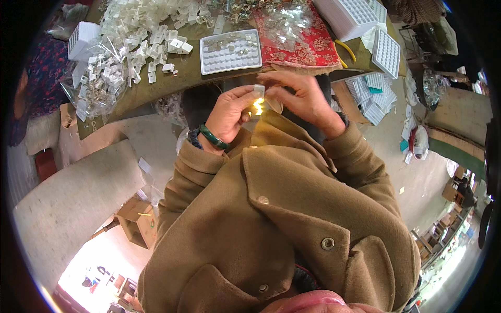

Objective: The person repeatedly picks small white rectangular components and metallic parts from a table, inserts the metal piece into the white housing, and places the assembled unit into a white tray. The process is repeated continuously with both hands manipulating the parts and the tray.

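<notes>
Pinched between the thumb and fingers of my left hand [228,112] is a small whitish translucent plastic piece [259,89]. Bright yellow light [258,107] glows just below it, by the fingertips. My right hand [305,99] is close on the other side, its fingers bent and thumb drawn in toward the piece. Whatever lies between those right fingers is too small to make out. Both hands are in front of the table edge, over my lap. Beyond them on the table sits a white tray with round pockets [229,67], holding several small round discs.
Small white plastic parts [143,44] are heaped at the back left, with a filled clear bag [104,73] beside them. A red patterned cloth [308,47] bears clear plastic pieces. Yellow-handled pliers [345,51] lie near stacked white trays [347,18]. More trays [371,96] fill a box at right.
</notes>
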`<state>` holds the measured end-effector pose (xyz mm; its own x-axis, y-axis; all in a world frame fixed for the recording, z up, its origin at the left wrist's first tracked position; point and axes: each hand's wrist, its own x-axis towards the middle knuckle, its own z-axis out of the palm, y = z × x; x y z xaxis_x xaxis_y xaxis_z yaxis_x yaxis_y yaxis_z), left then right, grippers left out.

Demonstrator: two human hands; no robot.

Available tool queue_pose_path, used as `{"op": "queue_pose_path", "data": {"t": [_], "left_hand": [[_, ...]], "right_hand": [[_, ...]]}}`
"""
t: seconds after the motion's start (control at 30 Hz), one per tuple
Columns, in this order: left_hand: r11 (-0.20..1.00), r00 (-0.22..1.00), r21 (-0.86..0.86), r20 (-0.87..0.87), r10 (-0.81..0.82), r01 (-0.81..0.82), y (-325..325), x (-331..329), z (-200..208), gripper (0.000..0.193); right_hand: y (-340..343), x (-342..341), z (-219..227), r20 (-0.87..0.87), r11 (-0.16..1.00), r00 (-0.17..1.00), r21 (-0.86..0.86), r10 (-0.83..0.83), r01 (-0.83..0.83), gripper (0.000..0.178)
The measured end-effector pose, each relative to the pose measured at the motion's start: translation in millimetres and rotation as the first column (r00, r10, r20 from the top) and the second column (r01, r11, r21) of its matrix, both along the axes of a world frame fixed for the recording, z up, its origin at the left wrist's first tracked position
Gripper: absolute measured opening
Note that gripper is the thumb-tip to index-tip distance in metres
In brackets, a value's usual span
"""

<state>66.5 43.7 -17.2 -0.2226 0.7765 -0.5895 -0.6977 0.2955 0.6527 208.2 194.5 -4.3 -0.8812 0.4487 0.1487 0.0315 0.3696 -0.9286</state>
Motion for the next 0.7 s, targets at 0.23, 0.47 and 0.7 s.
{"op": "queue_pose_path", "data": {"t": [0.23,0.47,0.7], "left_hand": [[0.982,0.415,0.131,-0.907,0.065,0.133,16.0,14.3,5.2,0.021],[0.987,0.733,0.102,-0.68,-0.024,0.126,12.4,11.7,10.1,0.025],[0.992,1.0,0.122,-0.001,0.019,-0.019,12.0,4.6,-1.2,0.036]], "right_hand": [[45.1,-7.8,-1.6,-0.01,0.814,0.969,0.54,-0.248,0.214,0.011],[42.7,-21.7,-14.3,0.105,0.74,0.944,0.65,-0.312,0.173,0.012],[43.2,-14.7,-13.9,0.021,0.792,0.929,0.53,-0.369,0.303,0.009]]}}
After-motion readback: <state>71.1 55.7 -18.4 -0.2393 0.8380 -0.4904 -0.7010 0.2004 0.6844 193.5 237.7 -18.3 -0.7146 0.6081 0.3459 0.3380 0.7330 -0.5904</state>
